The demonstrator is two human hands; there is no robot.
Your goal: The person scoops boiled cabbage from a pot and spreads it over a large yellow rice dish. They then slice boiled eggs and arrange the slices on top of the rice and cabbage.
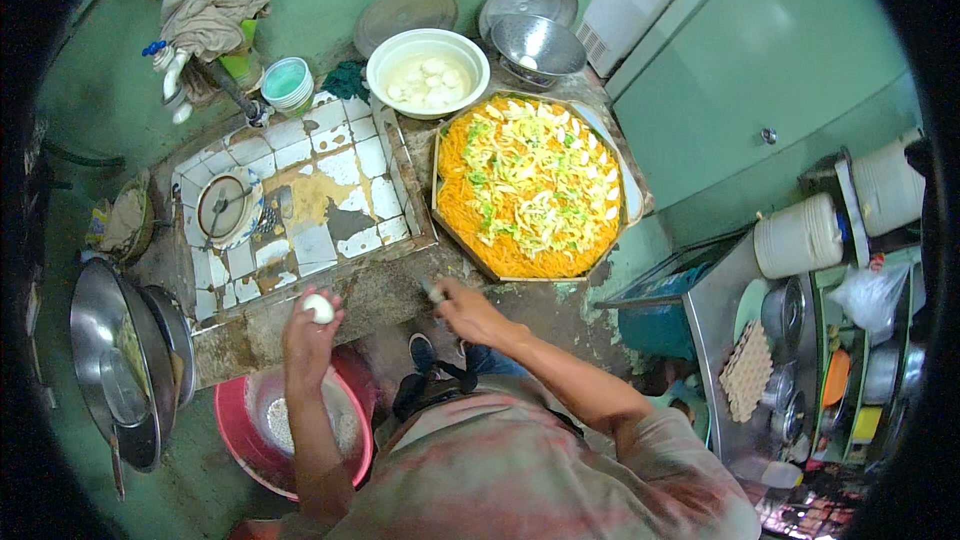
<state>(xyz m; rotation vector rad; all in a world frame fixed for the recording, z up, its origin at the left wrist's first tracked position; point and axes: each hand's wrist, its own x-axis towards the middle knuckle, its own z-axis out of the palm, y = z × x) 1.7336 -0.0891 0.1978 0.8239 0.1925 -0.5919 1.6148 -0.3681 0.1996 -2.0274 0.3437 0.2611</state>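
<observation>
My left hand (311, 325) is closed around a peeled white egg (318, 309), above the front edge of the worn counter. My right hand (468, 312) has its fingers closed on a small, partly hidden object, too unclear to name. Just beyond it sits a large octagonal tray (462, 258) filled with orange noodles (535, 258). Pale shredded strips and green pieces top the noodles, and white egg slices (598, 175) lie along the right side. Behind the tray, a white bowl (376, 68) holds several peeled eggs (430, 80) in liquid. A metal colander (540, 40) beside it contains a white egg.
Left of the tray is a sunken tiled sink (372, 155) with a plate (225, 208) in it, below a faucet (178, 75). A red bucket (235, 430) stands below the counter. Large metal pans (110, 340) are at far left, and shelves with pots (785, 310) at right.
</observation>
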